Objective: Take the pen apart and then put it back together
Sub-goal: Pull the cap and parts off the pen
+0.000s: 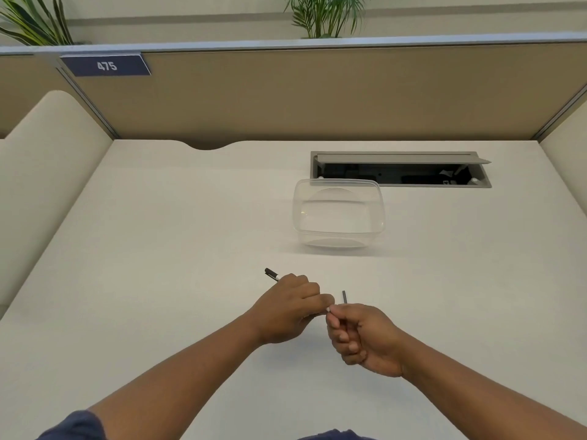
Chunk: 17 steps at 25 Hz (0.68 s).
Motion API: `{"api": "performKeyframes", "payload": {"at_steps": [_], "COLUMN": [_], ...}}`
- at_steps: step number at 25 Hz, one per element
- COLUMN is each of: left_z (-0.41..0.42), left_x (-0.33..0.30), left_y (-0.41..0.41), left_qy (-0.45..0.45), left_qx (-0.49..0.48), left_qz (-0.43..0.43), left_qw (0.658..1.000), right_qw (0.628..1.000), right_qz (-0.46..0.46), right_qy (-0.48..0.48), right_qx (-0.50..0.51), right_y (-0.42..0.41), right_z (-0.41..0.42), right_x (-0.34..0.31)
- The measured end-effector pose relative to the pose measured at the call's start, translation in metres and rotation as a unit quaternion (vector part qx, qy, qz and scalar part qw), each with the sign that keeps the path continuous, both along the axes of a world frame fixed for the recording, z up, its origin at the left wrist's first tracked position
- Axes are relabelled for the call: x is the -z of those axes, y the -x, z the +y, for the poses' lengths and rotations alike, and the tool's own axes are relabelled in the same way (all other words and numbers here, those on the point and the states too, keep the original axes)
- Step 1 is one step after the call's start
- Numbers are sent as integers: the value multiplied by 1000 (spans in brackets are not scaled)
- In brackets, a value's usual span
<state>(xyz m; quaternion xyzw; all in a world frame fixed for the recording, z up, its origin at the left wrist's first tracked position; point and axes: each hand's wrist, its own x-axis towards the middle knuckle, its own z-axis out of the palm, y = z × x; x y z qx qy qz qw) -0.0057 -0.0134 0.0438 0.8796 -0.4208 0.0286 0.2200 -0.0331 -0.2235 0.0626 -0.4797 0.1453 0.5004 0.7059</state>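
Observation:
My left hand [290, 308] is closed around the pen body [272, 274], whose black end with a white band sticks out up and to the left of the fist. My right hand [359, 336] is closed on a thin grey rod [344, 296], apparently the pen's refill, whose upper end rises above the thumb. The fingertips of both hands meet over the desk, where a small white bit of the pen shows between them. The rest of the pen is hidden inside the hands.
A clear plastic container [338, 214] stands on the white desk [158, 249] beyond the hands. Behind it an open cable hatch [400, 169] is set in the desk. Tan partition walls enclose the back and sides.

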Motion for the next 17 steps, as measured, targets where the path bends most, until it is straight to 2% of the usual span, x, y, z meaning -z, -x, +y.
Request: {"api": "performKeyframes", "payload": {"at_steps": [2,4,9,12,17], "left_z": [-1,-2,-6,-5,-9], "left_x": [-4,-9,-22,-28,-30], "left_y": [-1,-4,-11,-12,-8], "left_qy": [1,-3,-46,-71,-64], "left_qx": [9,20,52,59,43], "left_qz": [18,44,90,94,95], "left_qw": [1000,999,993,991,993], "right_qw": [990,962,861,806,794], "right_qz": [-123,-233,-432,-502,-523], "right_qy": [70,130,229,254,255], "right_qx": [-16,-49,-139,-185,-176], "right_y": [5,7,4,2,1], "right_z": [2,0,-13,-18,-21], "right_x": [-1,-1,-3,-5,-2]}}
